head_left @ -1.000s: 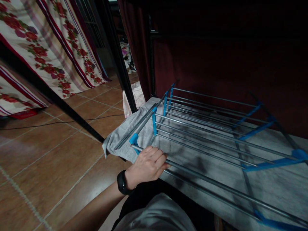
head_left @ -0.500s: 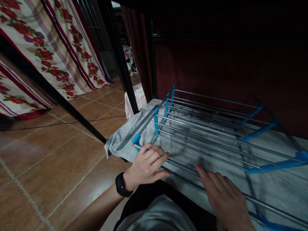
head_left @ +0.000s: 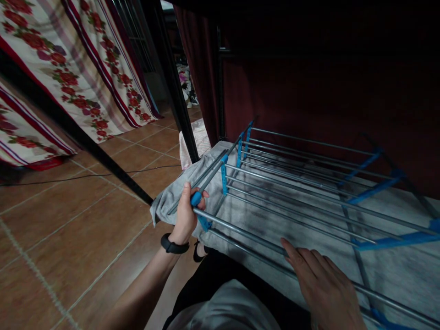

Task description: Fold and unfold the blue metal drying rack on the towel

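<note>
A rack of grey metal tubes with blue plastic joints lies across a grey cloth in front of me. At its near left corner, my left hand is closed around a blue corner joint, the thumb on the left and fingertips showing on the right. My right hand lies over the front tube, farther right; its fingers bend down past the tube, and their tips are hidden. Two loose-looking tubes lie side by side on the cloth, just beyond my left hand.
Grey cloth covers the bed-like surface under the rack. Black metal posts stand at the left, and a dark red curtain hangs behind. Floral curtains hang over a tiled floor, where a thin cable runs.
My left hand has moved left and slightly up, from lying over the front tube to gripping the blue corner joint. My right hand stays almost in place.
</note>
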Available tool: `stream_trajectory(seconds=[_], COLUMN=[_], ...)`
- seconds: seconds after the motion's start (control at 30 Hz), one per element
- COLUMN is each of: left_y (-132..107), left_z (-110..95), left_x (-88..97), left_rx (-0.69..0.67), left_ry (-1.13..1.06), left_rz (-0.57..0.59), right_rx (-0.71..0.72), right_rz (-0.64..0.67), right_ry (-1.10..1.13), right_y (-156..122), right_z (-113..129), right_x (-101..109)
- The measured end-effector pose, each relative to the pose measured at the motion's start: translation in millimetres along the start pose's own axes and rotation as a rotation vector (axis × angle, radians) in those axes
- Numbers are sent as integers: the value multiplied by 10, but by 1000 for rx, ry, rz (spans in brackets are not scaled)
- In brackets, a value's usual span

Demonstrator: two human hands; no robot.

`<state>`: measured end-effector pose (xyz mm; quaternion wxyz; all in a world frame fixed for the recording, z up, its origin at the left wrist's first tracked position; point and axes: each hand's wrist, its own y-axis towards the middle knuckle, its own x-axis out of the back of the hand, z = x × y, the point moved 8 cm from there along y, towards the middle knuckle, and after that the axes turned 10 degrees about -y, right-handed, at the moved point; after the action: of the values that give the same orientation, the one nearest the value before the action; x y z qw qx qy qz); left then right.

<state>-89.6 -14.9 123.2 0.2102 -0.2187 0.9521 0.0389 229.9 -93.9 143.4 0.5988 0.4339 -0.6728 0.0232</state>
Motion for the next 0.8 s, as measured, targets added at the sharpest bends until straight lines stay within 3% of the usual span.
stream_trajectory(seconds=[0.13, 0.4, 0.8], left_y=[-9, 37, 36], left_z=[-7, 30, 52], left_x=[72, 142, 108], left_rx=[-78, -119, -122], left_ry=[51, 11, 76], left_rz=[-105, -170, -89], right_rx=[-9, -10, 0], right_rz=[43, 43, 44], right_ry=[-17, 2, 23], right_y=[20, 38, 72], right_z=[-16, -18, -2], right_x=[-37, -52, -57])
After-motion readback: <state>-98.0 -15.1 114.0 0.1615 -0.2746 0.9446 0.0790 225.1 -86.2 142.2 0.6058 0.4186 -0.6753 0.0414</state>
